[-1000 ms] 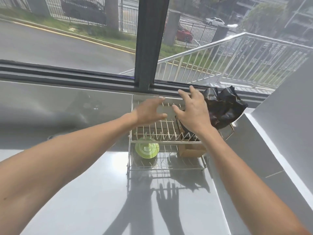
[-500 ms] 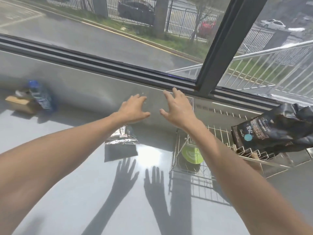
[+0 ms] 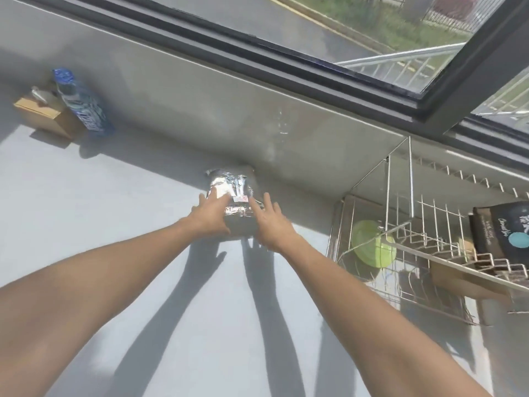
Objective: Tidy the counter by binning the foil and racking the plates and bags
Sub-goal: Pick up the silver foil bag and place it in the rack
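Foil (image 3: 229,193), a crumpled silver packet, lies on the grey counter (image 3: 86,213) just ahead of both my hands, close to the base of the back wall under the window. My left hand (image 3: 210,212) reaches in from the packet's left with fingers spread, and its fingertips lie over the near left part of the silver; whether they press on it or hover just above, I cannot tell. My right hand (image 3: 270,222) sits just beside the packet's right edge, fingers loosely spread and pointing forward, palm down; I cannot tell whether it touches. Neither hand has closed on anything.

Well off to the right of my right hand stands the wire dish rack (image 3: 400,247) against the back wall. A green plate (image 3: 372,247) stands tilted on edge in its lower tier, nearest my hand. Further right, a black coffee bag (image 3: 503,233) with a teal dot rests on the upper tier, with a brown cardboard box (image 3: 463,279) partly under it.

Far to the left of my left hand, up by the wall, a blue-labelled water bottle (image 3: 81,104) leans beside a small brown box (image 3: 43,116); the two look to be touching.
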